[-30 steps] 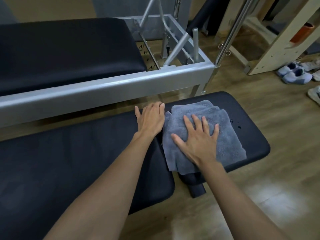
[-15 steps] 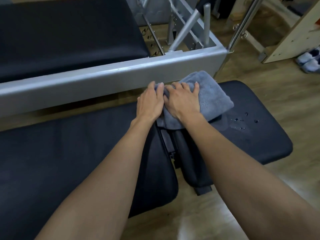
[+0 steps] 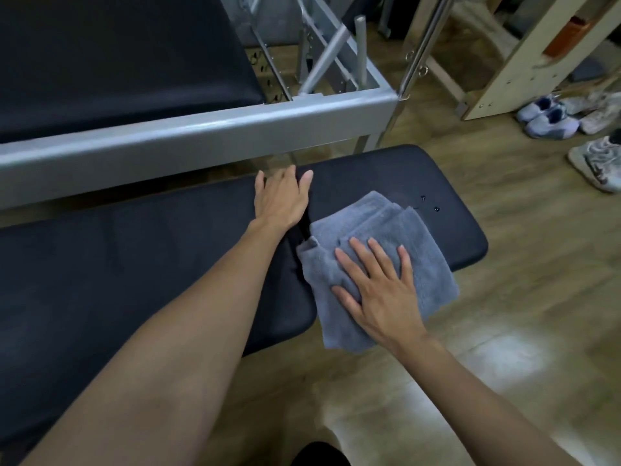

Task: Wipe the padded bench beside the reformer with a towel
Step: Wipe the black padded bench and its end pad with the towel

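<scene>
The folded grey terry towel (image 3: 413,230) has slid nearward under the right grip (image 3: 379,290), fingers spread flat. The left grip (image 3: 280,200) rests flat on the black padded desk (image 3: 386,173); water droplets (image 3: 430,204) ahead of the right grip remain unwiped.

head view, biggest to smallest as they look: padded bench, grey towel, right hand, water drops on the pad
1. padded bench
2. grey towel
3. right hand, flat on the towel and covering only part of it
4. water drops

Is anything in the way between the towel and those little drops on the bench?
Nothing visible is. The right hand presses flat on the towel, and only bare black bench lies between the towel's far edge and the drops.
</scene>
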Demonstrator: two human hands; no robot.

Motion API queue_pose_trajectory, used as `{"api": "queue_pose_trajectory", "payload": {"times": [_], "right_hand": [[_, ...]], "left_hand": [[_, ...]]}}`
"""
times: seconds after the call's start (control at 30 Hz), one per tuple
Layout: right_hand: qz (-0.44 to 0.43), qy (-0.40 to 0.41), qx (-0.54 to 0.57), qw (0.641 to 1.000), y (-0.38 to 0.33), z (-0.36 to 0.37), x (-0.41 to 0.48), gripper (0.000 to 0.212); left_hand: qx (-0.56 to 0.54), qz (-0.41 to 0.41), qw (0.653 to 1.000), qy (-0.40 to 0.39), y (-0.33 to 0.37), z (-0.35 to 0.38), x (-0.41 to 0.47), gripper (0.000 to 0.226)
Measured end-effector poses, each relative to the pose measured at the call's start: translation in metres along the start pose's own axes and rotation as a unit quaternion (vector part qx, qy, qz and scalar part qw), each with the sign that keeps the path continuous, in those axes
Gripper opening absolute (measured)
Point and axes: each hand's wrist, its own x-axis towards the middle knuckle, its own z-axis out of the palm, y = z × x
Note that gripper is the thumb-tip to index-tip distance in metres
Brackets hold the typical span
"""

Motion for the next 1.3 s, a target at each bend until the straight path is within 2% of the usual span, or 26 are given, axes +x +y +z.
{"api": "queue_pose_trajectory", "payload": {"times": [0.17, 0.33, 0.5, 0.6, 0.7, 0.83, 0.93, 1.1, 1.3], "right_hand": [[0.048, 0.018, 0.015, 0.999, 0.001, 0.006, 0.051, 0.051], [0.067, 0.019, 0.036, 0.997, 0.022, 0.023, 0.165, 0.048], [0.083, 0.010, 0.051, 0.995, 0.028, 0.022, 0.241, 0.043], [0.073, 0.023, 0.057, 0.995, 0.033, 0.019, 0.223, 0.045], [0.065, 0.023, 0.065, 0.995, 0.047, 0.012, 0.164, 0.047], [0.071, -0.003, 0.051, 0.996, 0.074, -0.005, 0.073, 0.053], [0.060, -0.007, 0.047, 0.997, 0.093, -0.011, 0.037, 0.055], [0.055, -0.013, 0.032, 0.998, 0.093, -0.004, 0.063, 0.055], [0.053, 0.012, 0.038, 0.998, 0.094, 0.017, 0.167, 0.047]], "left_hand": [[0.022, -0.017, 0.999, 0.027, -0.002, -0.002, 0.019, 0.069], [-0.010, -0.078, 0.995, 0.056, -0.001, 0.001, 0.036, 0.080], [0.014, -0.065, 0.997, 0.030, 0.013, 0.000, 0.037, 0.072], [0.029, -0.040, 0.999, 0.003, 0.017, 0.002, 0.029, 0.060], [0.015, -0.025, 1.000, 0.007, 0.016, 0.006, 0.022, 0.051], [0.046, -0.014, 0.999, 0.004, 0.031, 0.012, 0.018, 0.049], [0.038, -0.001, 0.999, -0.016, 0.050, 0.017, 0.028, 0.050], [0.034, -0.005, 0.998, 0.048, 0.059, 0.028, 0.040, 0.053], [0.017, -0.025, 0.994, 0.101, 0.055, 0.042, 0.050, 0.057]]}}
